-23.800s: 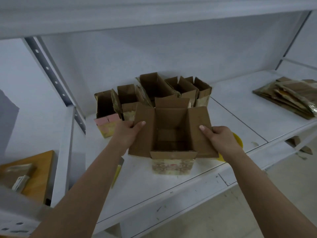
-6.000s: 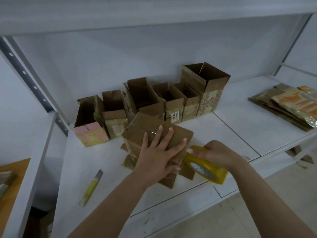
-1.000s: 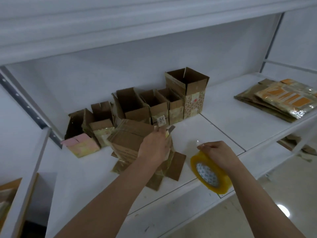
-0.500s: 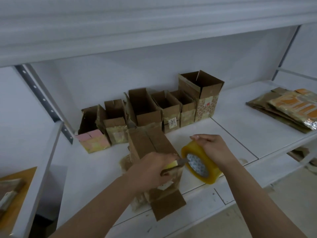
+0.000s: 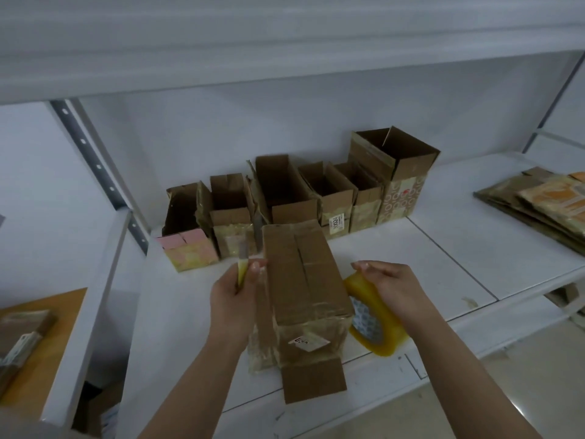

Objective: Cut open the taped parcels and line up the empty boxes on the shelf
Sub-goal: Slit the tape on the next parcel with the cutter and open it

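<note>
You are facing a taped parcel (image 5: 304,280) that is lying near the front edge of the white shelf (image 5: 459,255), about midway along it. It is a brown cardboard box, long and narrow, running from the front edge toward the back; glossy clear tape is covering its top seam and wrinkling over its near end, where a small white label is showing. One loose flap is sticking out over the shelf's front edge.

Your left hand (image 5: 232,301) is curling around a yellow box cutter (image 5: 243,264), blade pointing away from you, and is sitting against the parcel's left side. Your right hand (image 5: 391,288) is resting on a roll of yellow tape (image 5: 372,318) standing on edge just right of the parcel; its fingers are bending over the roll, thumb hidden.

Along the back edge of the shelf, a row of open boxes (image 5: 300,191) is standing side by side, flaps up, the tallest at the right end. Toward the shelf's right end, a stack of flattened packages (image 5: 538,204) is lying. White wall is running behind, and another shelf board is hanging overhead.
</note>
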Demonstrator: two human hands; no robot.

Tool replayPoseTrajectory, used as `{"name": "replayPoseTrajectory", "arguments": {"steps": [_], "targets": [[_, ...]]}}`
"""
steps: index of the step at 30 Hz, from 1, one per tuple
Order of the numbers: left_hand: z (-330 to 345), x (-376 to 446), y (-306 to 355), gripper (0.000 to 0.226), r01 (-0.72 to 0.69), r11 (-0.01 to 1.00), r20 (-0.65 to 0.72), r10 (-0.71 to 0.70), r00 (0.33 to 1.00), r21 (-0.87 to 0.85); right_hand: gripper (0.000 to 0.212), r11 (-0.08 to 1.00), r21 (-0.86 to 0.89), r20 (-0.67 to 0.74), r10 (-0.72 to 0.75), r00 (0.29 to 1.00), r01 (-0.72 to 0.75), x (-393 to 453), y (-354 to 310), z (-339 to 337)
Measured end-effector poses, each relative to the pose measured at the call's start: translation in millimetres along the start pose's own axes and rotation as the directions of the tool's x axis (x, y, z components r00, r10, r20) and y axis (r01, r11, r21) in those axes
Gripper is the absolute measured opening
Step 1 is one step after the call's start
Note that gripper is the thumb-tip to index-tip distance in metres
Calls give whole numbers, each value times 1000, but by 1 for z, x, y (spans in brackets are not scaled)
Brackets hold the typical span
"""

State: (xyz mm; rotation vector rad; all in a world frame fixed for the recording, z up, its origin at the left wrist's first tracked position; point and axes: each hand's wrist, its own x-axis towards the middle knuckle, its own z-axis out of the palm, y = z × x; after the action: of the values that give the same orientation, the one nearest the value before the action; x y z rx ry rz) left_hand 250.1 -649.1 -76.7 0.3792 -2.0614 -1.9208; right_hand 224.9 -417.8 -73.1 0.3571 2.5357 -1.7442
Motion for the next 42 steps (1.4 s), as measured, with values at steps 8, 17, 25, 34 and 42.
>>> {"name": "replayPoseTrajectory", "arguments": {"steps": [8,17,25,34,42], "targets": [[22,13,8,19,-13,1000,314,18,949,-20,20,981,-192,-18,-29,999,25,-11,-13,-19],[28,39,0,21,-54,989,427,-12,904,141,20,991,-121,-95,45,994,-57,-17,2,-15],[18,44,-3,23,-67,992,271,37,962,102,23,999,-50,-205,-13,979,3,-29,-36,-44],[-41,38,-77,34,1,319,94,-283,955,948,21,995,-96,-124,-27,992,15,-32,-34,-37],[26,2,72,43,-444,838,328,343,880,316,20,990,-120,-82,-87,993,77,-39,-44,-49]]}}
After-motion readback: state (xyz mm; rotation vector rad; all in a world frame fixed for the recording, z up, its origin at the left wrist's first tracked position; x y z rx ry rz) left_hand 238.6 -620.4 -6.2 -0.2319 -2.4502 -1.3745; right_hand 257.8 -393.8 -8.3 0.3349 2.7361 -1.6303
